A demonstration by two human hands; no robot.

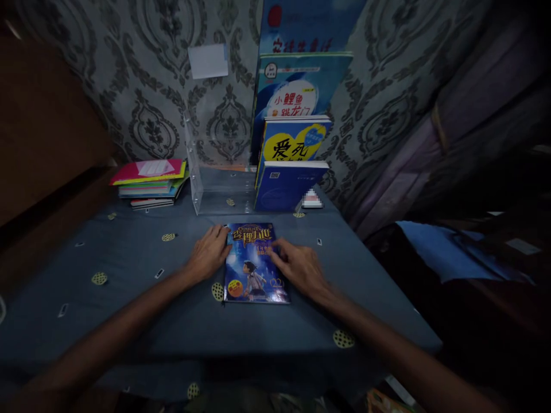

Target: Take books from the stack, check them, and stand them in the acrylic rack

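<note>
A blue paperback book (253,272) with gold title lettering and a cartoon figure on its cover lies flat on the table, cover up. My left hand (209,252) grips its upper left edge, fingers bent along the side. At the right edge, my right hand (301,267) has curled fingers against the cover's side. The undersides of both hands are hidden. Just behind the book stands a clear acrylic book rack (196,192). On the rack's right side, several books lean in tiers, the front one a dark blue book (290,189).
A stack of books (150,180) with a pink one on top lies left of the rack. A blue-grey patterned cloth (142,310) covers the table. A white card (209,61) is on the patterned wall behind. At right hangs a tied curtain (400,137), near a light blue cloth (443,252).
</note>
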